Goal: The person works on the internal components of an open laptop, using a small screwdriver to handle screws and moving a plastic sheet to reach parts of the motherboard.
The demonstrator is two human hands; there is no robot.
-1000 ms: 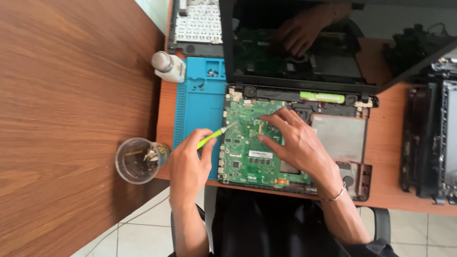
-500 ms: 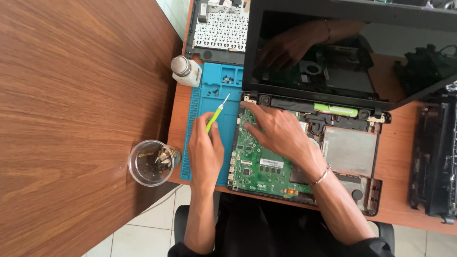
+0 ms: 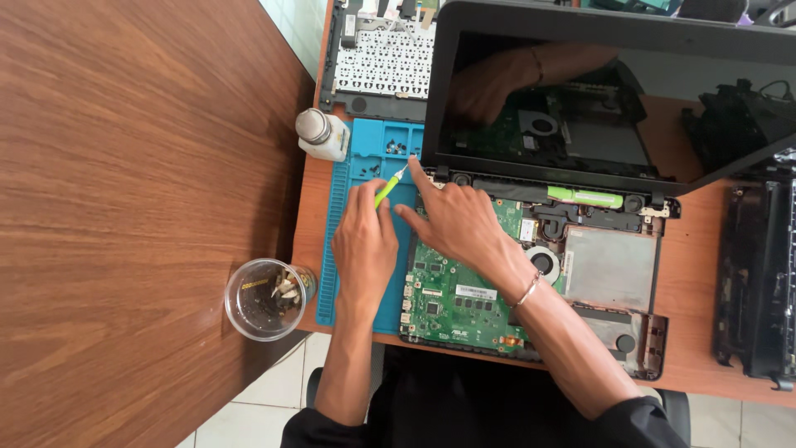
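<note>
Holding a thin lime-green screwdriver (image 3: 388, 191) in left hand (image 3: 365, 245) grip, right hand (image 3: 454, 220) fingers spread on green motherboard (image 3: 464, 290)

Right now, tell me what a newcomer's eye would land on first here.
The opened laptop at centre right, its green circuit board bared under a dark raised screen. Over the board's upper left corner, the left hand holds a yellow-green tool above the blue work mat, the right hand beside it. A clear plastic cup sits at lower left.
</note>
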